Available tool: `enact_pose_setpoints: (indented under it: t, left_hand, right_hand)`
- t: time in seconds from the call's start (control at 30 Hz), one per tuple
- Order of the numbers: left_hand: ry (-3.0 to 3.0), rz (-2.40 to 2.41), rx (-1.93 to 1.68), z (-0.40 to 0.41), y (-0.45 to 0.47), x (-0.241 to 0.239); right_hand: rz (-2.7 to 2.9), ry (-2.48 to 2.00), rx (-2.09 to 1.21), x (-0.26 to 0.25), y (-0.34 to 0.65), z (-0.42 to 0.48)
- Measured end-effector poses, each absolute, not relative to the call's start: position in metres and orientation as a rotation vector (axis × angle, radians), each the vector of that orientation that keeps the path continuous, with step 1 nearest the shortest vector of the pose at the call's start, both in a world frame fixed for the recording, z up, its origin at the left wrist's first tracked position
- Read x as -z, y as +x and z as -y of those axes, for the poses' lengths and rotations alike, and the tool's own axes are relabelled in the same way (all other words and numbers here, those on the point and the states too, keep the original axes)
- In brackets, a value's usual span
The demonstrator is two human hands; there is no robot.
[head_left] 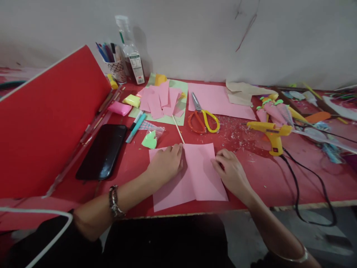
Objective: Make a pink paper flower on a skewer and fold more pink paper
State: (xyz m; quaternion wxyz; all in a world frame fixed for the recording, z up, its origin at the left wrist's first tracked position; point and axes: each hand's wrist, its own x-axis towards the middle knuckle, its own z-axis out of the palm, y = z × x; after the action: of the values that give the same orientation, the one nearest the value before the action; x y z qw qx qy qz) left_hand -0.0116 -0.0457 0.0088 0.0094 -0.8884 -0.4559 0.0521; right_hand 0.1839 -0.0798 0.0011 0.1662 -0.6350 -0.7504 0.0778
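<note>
A sheet of pink paper [205,175] with a crease down its middle lies in front of me at the front edge of the table. My left hand [167,160] is on its left half, fingers curled together and pressed to the paper near the top of the crease. At the right edge, my right hand [227,163] has its fingers bent, with thumb and forefinger closed at the paper's border. The undersides of both hands' fingertips are hidden. A thin stick [178,129] points down toward the top of the crease.
Beyond the sheet lie scissors [202,115], cut pink strips [158,98] and another pink sheet [214,98]. A yellow glue gun [269,130] with a black cord is at right. A phone [103,152] and a red board [55,130] are at left; a glass bottle [132,56] stands behind.
</note>
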Motion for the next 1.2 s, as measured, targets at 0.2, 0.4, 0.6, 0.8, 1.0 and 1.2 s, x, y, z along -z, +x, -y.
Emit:
enact_pose_setpoints:
  t: [0.2, 0.4, 0.6, 0.8, 1.0, 1.2]
  left_hand:
    - [-2.762, 1.391, -0.178, 0.048, -0.012, -0.009]
    - [-2.746, 1.351, -0.189, 0.049, -0.012, -0.007]
    - [-2.733, 1.320, -0.147, 0.048, -0.013, -0.002]
    - [-2.909, 1.453, -0.078, 0.047, -0.025, -0.020]
    - [-2.478, 1.897, 0.184, 0.034, -0.091, -0.041]
    - [-2.132, 2.478, 0.055, 0.029, -0.135, -0.027]
  right_hand:
    - [2.136, -1.787, -0.230, -0.002, 0.183, 0.081]
    - [2.120, -1.791, -0.241, 0.000, 0.182, 0.084]
    - [2.040, -1.787, -0.218, 0.004, 0.187, 0.091]
    - [1.983, -1.764, -0.208, 0.005, 0.189, 0.093]
    - [1.972, -1.759, -0.199, 0.005, 0.189, 0.093]
    - [1.959, -1.749, -0.206, 0.006, 0.188, 0.091]
